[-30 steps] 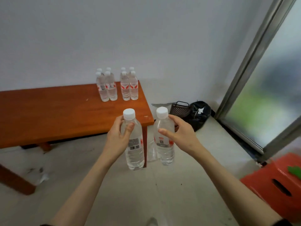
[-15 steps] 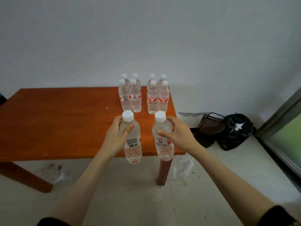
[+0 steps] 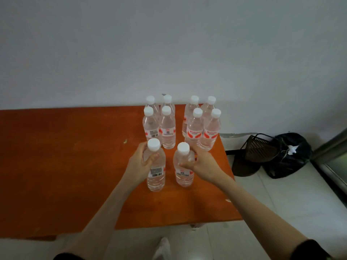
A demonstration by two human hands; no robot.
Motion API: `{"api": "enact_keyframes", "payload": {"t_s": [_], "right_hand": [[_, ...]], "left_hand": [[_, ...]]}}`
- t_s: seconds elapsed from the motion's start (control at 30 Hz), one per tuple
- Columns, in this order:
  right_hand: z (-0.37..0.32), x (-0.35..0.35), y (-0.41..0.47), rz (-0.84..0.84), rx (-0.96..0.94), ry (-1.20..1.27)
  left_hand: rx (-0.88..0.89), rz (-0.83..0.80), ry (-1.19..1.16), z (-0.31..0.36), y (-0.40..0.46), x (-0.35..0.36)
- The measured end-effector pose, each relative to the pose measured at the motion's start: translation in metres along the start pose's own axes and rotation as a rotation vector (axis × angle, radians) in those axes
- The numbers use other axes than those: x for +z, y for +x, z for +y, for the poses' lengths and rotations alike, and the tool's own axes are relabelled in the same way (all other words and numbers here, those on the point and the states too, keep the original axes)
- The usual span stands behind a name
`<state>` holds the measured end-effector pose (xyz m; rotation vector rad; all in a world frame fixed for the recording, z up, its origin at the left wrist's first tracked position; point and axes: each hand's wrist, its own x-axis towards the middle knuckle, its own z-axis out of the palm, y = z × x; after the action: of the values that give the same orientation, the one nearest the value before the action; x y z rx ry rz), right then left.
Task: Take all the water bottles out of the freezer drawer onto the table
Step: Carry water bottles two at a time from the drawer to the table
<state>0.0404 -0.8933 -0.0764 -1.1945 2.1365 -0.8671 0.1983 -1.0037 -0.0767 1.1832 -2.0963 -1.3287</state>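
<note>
My left hand (image 3: 139, 166) grips a clear water bottle (image 3: 156, 174) with a white cap, held upright over the orange-brown table (image 3: 65, 166). My right hand (image 3: 203, 166) grips a second bottle (image 3: 184, 175) just to its right, also upright. Both bottles are low over or on the tabletop; I cannot tell if they touch it. Behind them, near the table's far right corner, several more bottles (image 3: 169, 128) stand in two tight clusters, the right cluster (image 3: 202, 128) showing red labels. The freezer drawer is out of view.
A white wall rises right behind the table. On the floor to the right lie a dark basket (image 3: 257, 149) and a black bag (image 3: 289, 154). A metal door frame (image 3: 330, 147) shows at the right edge. The table's right edge runs close to my right forearm.
I have come closer to the table and both hands have carried their bottles forward, from in front of the table's edge to above the tabletop, just in front of the standing bottles.
</note>
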Motion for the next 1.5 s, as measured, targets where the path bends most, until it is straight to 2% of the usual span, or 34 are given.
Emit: {"api": "enact_keyframes", "payload": {"t_s": [0.17, 0.43, 0.6, 0.8, 1.2, 1.27, 1.4, 1.5], "right_hand": [[-0.007, 0.015, 0.055, -0.019, 0.042, 0.057], [-0.011, 0.026, 0.096, 0.037, 0.029, 0.081], [-0.01, 0.03, 0.103, 0.027, 0.051, 0.151], [-0.007, 0.027, 0.106, -0.012, 0.133, 0.24], [-0.013, 0.042, 0.091, 0.086, 0.117, 0.24], [-0.019, 0.036, 0.078, 0.113, 0.102, 0.18], [-0.022, 0.012, 0.042, 0.209, 0.063, -0.011], [-0.022, -0.02, 0.008, 0.305, 0.025, -0.203]], "left_hand": [[-0.023, -0.057, -0.035, -0.015, 0.056, -0.01], [-0.065, -0.013, -0.07, -0.028, 0.094, -0.008], [-0.05, -0.023, -0.099, -0.029, 0.102, -0.005], [0.033, 0.018, 0.004, -0.026, 0.108, -0.004], [0.074, 0.004, 0.01, -0.026, 0.095, -0.009], [0.122, 0.019, 0.047, -0.023, 0.089, -0.012], [0.359, 0.087, 0.2, 0.002, 0.077, -0.015], [0.549, 0.021, 0.317, 0.036, 0.066, -0.007]]}}
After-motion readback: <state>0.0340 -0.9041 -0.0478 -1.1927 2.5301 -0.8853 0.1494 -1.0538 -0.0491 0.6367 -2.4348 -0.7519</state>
